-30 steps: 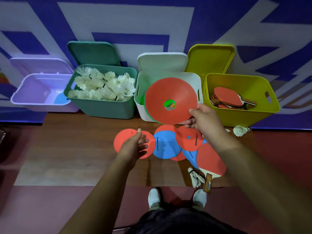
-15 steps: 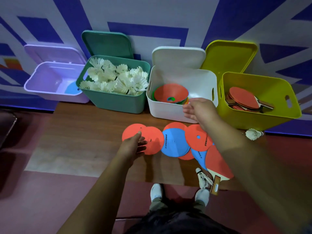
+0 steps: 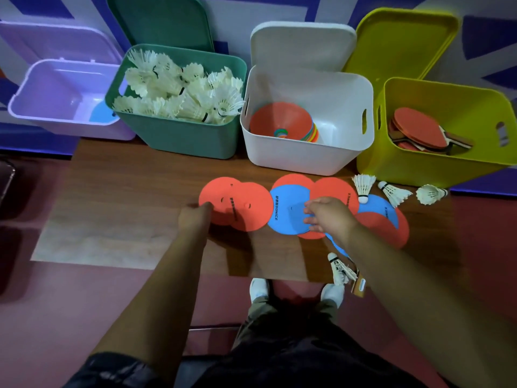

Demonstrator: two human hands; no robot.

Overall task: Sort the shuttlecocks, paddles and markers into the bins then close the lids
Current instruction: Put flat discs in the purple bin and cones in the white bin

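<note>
Flat red markers (image 3: 237,205) and blue markers (image 3: 288,211) lie overlapping on the wooden board. My left hand (image 3: 195,218) touches the left edge of the leftmost red marker, fingers curled. My right hand (image 3: 328,215) hovers over the blue marker with fingers spread, holding nothing. The white bin (image 3: 307,161) holds a stack of cone markers (image 3: 282,123). The green bin (image 3: 179,135) is full of shuttlecocks. The yellow bin (image 3: 419,166) holds red paddles (image 3: 419,130). Loose shuttlecocks (image 3: 363,187) lie to the right and one (image 3: 340,268) near my feet beside a paddle handle (image 3: 359,287).
A purple bin (image 3: 56,119) at far left holds one blue marker. All four lids lean open against the wall behind the bins. The wooden board (image 3: 126,205) ends near my shoes; red floor surrounds it.
My right hand dropped the red cone marker into the white bin and came back down over the blue marker. My left hand stayed at the leftmost red marker.
</note>
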